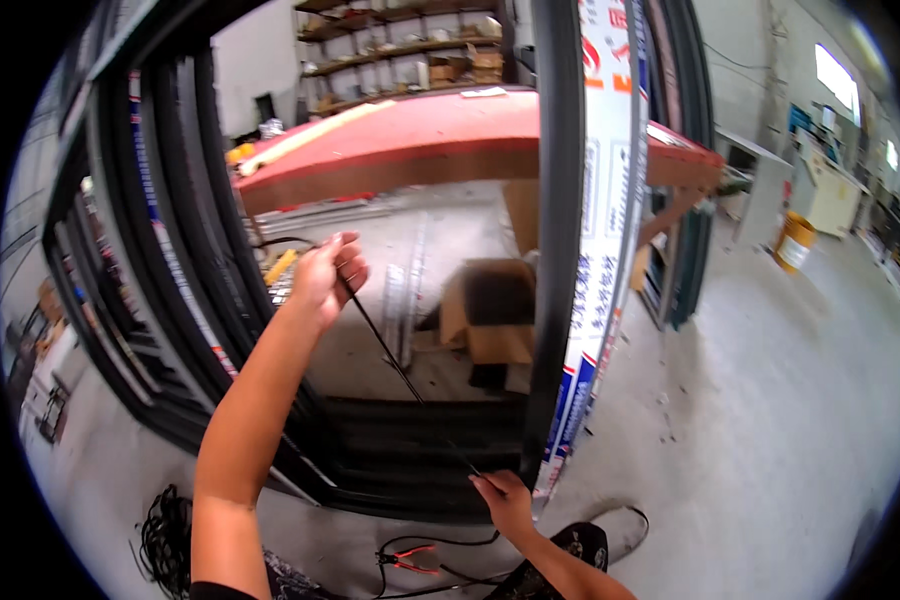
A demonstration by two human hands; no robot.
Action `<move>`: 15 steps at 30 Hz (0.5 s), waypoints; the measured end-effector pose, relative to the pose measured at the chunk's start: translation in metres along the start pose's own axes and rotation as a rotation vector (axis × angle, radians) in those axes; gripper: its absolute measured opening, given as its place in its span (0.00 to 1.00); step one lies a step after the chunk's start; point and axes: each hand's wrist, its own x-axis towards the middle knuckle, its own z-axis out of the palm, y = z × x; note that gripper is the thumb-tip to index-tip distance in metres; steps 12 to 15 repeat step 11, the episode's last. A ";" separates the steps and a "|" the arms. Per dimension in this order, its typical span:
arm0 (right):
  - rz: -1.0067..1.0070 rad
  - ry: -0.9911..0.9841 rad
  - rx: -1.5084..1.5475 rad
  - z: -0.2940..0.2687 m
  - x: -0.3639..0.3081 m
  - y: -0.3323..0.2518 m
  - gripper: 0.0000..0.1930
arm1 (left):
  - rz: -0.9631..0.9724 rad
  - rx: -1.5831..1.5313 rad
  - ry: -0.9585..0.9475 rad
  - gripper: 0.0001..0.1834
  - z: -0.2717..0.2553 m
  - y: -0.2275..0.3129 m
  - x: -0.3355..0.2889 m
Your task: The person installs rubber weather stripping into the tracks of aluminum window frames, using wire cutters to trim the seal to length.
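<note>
A thin black strip (400, 370), which looks like rubber sealing strip, is stretched slantwise between my hands. My left hand (330, 280), raised inside the opening of a dark window frame (558, 230), is closed around its upper part. Lower down, at the frame's bottom right corner, my right hand (507, 503) pinches the strip between thumb and fingers. More of the strip trails on the floor below. Pliers with red handles (410, 560) lie there beside it. A tangled coil of black strip (165, 540) rests at the lower left.
Behind the frame stands a red-topped table (400, 140), with a cardboard box (490, 310) beneath it. More dark frames (120, 200) stand close on the left. Shelves (400, 45) line the back wall. A yellow bucket (795, 242) is on the floor at far right.
</note>
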 end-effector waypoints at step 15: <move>0.102 0.029 0.362 0.036 0.001 0.064 0.09 | 0.132 0.168 -0.321 0.26 0.085 0.049 -0.028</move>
